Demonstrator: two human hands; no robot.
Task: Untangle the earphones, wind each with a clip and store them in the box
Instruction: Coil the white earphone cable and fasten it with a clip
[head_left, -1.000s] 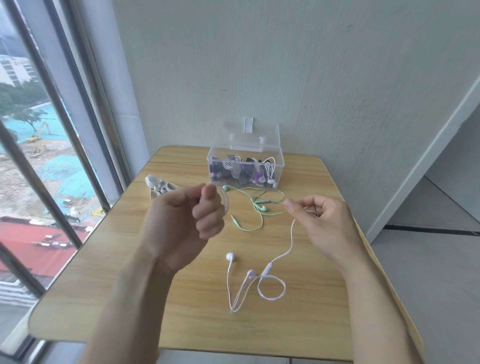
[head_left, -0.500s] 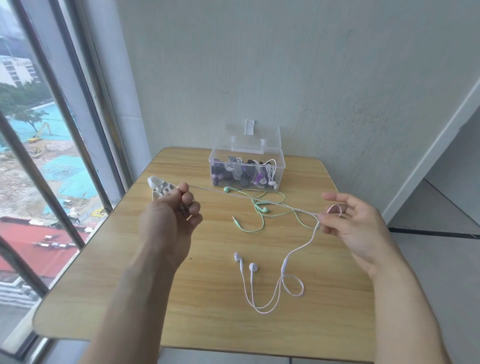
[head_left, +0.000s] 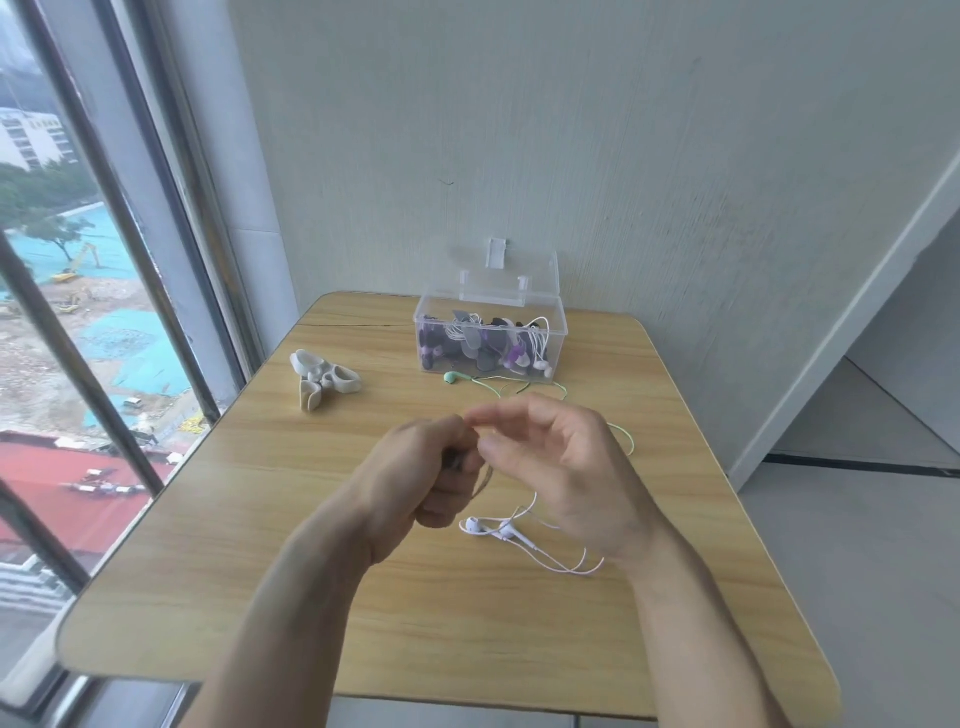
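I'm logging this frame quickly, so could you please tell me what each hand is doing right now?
Left hand: curled in a fist, gripping the white earphones' cable.
Right hand: fingers curled, pinching the same cable beside the left fist.

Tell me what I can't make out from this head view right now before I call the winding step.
- White earphone cable end: hidden inside the left hand grip; clip not visible.
- Right hand fingertips: motion-blurred, so its hold on the cable is unclear.
- Green earphone cable: middle stretch hidden behind both hands.
- Box contents: too small and jumbled to count.
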